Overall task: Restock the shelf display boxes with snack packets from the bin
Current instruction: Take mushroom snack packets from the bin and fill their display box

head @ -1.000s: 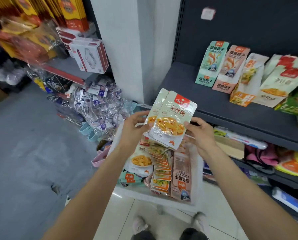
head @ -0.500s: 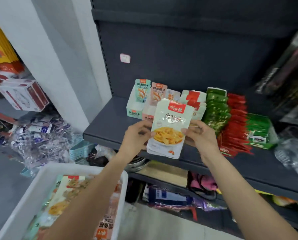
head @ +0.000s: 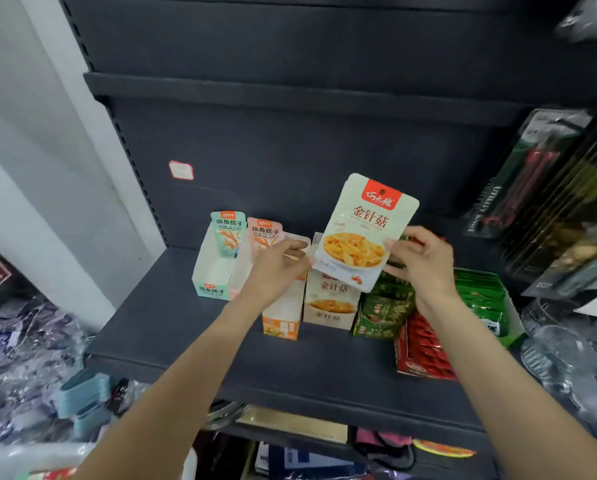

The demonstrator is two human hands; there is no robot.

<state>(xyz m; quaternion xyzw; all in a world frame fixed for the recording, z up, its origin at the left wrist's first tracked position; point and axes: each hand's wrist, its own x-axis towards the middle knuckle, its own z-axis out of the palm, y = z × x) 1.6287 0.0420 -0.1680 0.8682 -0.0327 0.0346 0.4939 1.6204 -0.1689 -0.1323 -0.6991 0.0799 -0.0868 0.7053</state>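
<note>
Just above the matching display box [head: 328,303], both the left hand [head: 276,268] and right hand [head: 420,261] pinch the side edges of the mushroom snack packet [head: 363,233], seemingly light, limp and slick, best gripped by its flat seams.

I see both hands raised over the dark shelf [head: 172,327]. The left hand [head: 278,268] and right hand [head: 423,261] pinch a pale snack packet [head: 363,233] by its lower sides, upright, tilted slightly right. Directly beneath it stands a matching beige display box [head: 330,303]. To its left stand an orange box [head: 283,320] and a teal box [head: 214,271], to its right green packets [head: 383,306] and red packets [head: 425,348].
</note>
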